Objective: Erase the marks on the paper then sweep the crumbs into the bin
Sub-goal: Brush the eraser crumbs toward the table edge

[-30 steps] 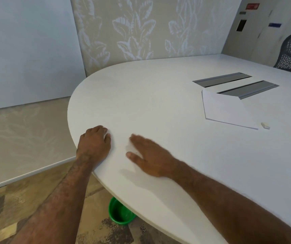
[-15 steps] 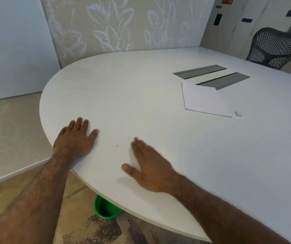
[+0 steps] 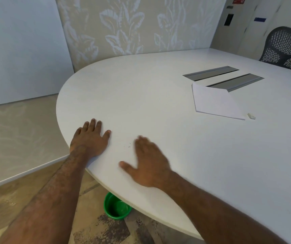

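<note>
A few tiny dark eraser crumbs [image 3: 128, 146] lie on the white table [image 3: 158, 106] between my two hands. My left hand [image 3: 91, 139] rests flat at the table's near-left edge, fingers straight. My right hand [image 3: 149, 162] lies flat on the table just right of the crumbs, motion-blurred, fingers extended. Both hands hold nothing. A white sheet of paper [image 3: 215, 103] lies farther right, with a small white eraser [image 3: 251, 116] off its near-right corner. A green bin [image 3: 116, 207] stands on the floor under the table edge, partly hidden by the tabletop.
Two grey cable slots [image 3: 211, 73] are set in the table behind the paper. A dark mesh office chair [image 3: 287, 48] stands at the far right. A leaf-patterned wall panel runs behind the table; patterned carpet covers the floor.
My left hand has spread flat at the table edge and the crumbs have come into view between the hands. My right hand stays blurred beside them. The view shifted.
</note>
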{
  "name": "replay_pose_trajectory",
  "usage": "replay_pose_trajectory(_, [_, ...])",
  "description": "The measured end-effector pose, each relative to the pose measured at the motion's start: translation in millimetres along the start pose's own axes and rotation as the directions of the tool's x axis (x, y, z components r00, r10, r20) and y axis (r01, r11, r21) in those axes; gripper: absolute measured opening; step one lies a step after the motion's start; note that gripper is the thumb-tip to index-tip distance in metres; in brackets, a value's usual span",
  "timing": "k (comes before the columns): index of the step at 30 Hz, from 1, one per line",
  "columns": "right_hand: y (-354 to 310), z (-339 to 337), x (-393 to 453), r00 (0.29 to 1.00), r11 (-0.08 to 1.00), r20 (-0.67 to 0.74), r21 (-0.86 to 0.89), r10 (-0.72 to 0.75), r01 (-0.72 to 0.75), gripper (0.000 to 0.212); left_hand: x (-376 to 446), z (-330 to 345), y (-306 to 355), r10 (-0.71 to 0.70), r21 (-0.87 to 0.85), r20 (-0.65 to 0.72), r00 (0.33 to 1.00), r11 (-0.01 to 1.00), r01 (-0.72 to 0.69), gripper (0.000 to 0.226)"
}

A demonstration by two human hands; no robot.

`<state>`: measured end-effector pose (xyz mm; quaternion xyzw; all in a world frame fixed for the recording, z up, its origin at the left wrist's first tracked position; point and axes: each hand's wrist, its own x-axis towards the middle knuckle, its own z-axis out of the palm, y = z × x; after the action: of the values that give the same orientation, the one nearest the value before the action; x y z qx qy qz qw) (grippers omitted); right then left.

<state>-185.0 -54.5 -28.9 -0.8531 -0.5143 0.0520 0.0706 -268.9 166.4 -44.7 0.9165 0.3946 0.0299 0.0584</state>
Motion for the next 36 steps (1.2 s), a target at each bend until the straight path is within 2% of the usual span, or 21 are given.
replay_pose_trajectory(2, [-8.1,-2.2,22.1,0.986,0.986,0.023,0.025,-0.168,0.167,0.091,-1.8,1.6,1.2,0.006,-0.011,0.006,1.000,1.000,-0.006,0.074])
replay_pose_trajectory(3, [-1.9,-6.3,34.9,0.981,0.980,-0.020,0.034,-0.194,0.194,0.087,-2.6,1.5,3.6,0.008,-0.018,0.005,1.000,1.000,-0.008,0.074])
replay_pose_trajectory(5, [24.6,-17.7,62.4,0.984,0.991,-0.120,0.012,-0.134,0.137,0.082,-3.1,-0.5,8.6,0.005,-0.025,0.000,1.000,1.000,-0.005,0.073])
replay_pose_trajectory(6, [40.2,-23.6,75.0,0.989,0.996,-0.121,-0.017,-0.086,0.085,0.083,-3.0,-2.1,9.8,0.002,-0.027,-0.003,1.000,1.000,-0.002,0.072])
replay_pose_trajectory(8, [59.6,-29.5,92.5,0.999,0.997,-0.003,-0.073,-0.032,0.032,0.086,-4.5,-4.5,9.6,0.000,-0.038,0.002,1.000,0.999,0.000,0.071])
replay_pose_trajectory(9, [61.0,-28.3,98.8,0.997,0.995,0.059,-0.088,-0.045,0.051,0.088,-5.7,-5.0,8.4,0.000,-0.043,0.004,1.000,0.999,0.001,0.070])
replay_pose_trajectory(13, [33.7,-19.9,106.4,0.955,0.952,0.111,-0.107,-0.276,0.288,0.086,-5.3,-6.8,3.4,0.004,-0.037,-0.002,1.000,0.999,-0.004,0.067])
replay_pose_trajectory(16, [12.4,-12.7,80.5,0.856,0.851,0.130,-0.109,-0.500,0.513,0.085,-5.6,-6.8,2.5,0.010,-0.033,0.001,1.000,0.999,-0.010,0.065])
replay_pose_trajectory(18, [14.6,-12.1,58.8,0.805,0.806,0.142,-0.060,-0.577,0.588,0.080,-5.8,-5.8,3.1,0.015,-0.031,-0.003,1.000,0.999,-0.015,0.065])
replay_pose_trajectory(20, [30.9,-27.1,55.0,0.867,0.867,0.060,-0.028,-0.495,0.497,0.077,-5.2,-6.4,3.7,0.013,-0.034,-0.005,1.000,0.999,-0.014,0.064])
replay_pose_trajectory(22, [50.0,-44.9,55.2,0.969,0.967,0.032,-0.064,-0.246,0.247,0.080,-5.2,-6.2,4.6,0.010,-0.041,0.000,1.000,0.999,-0.010,0.064])
replay_pose_trajectory(24, [57.6,-47.2,45.0,0.997,0.998,0.072,-0.070,0.013,-0.008,0.089,-7.0,-4.8,5.2,0.004,-0.040,0.006,1.000,0.999,-0.004,0.064])
replay_pose_trajectory(25, [55.1,-40.2,34.1,0.994,0.994,0.075,-0.076,0.081,-0.075,0.094,-6.9,-4.3,5.5,0.004,-0.037,0.006,1.000,0.999,-0.003,0.064])
replay_pose_trajectory(27, [38.3,-18.8,5.3,0.994,0.992,0.051,-0.090,0.091,-0.087,0.107,-5.6,-5.0,5.4,0.004,-0.034,0.004,1.000,0.999,-0.004,0.065])
replay_pose_trajectory(29, [18.2,-5.5,-7.6,0.998,0.996,0.057,-0.083,0.030,-0.025,0.116,-2.6,-6.2,3.7,0.002,-0.032,-0.012,1.000,0.999,-0.003,0.065])
replay_pose_trajectory(34, [-31.0,0.0,39.0,0.994,0.994,0.103,-0.091,-0.042,0.052,0.102,-4.4,-2.3,-1.1,-0.004,-0.040,-0.005,1.000,0.999,0.004,0.065])
replay_pose_trajectory(36, [-37.8,0.0,54.6,0.995,0.991,0.037,-0.087,-0.094,0.097,0.098,-5.8,-1.9,-1.2,0.000,-0.033,-0.007,1.000,0.999,0.000,0.065])
